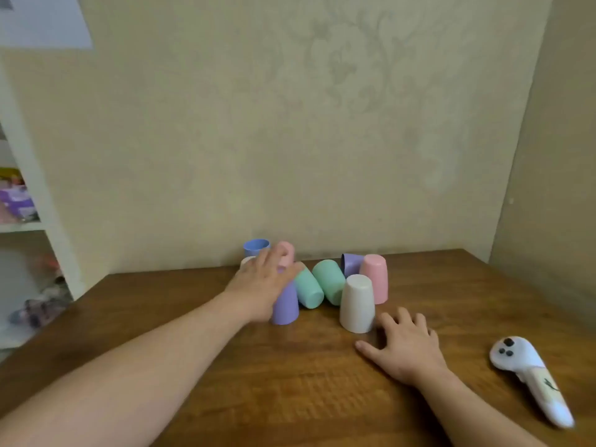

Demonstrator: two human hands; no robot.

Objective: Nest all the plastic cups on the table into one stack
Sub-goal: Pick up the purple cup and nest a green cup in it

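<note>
Several pastel plastic cups cluster near the wall on the wooden table (pixel 290 382). A purple cup (pixel 285 306) stands upside down, and my left hand (pixel 263 282) rests over its top with fingers spread. Behind that hand are a blue upright cup (pixel 255 247), a pink cup (pixel 287 253) and a partly hidden white cup (pixel 246 261). Two green cups (pixel 308 291) (pixel 329 280) lie on their sides. A white cup (pixel 357 303) and a pink cup (pixel 374 277) stand upside down, and another purple cup (pixel 352 263) lies behind them. My right hand (pixel 404 345) lies flat on the table, just right of the white cup, holding nothing.
A white handheld controller (pixel 529 379) lies at the table's right front. The wall runs just behind the cups and along the right side. A white shelf unit (pixel 35 221) with assorted items stands to the left of the table.
</note>
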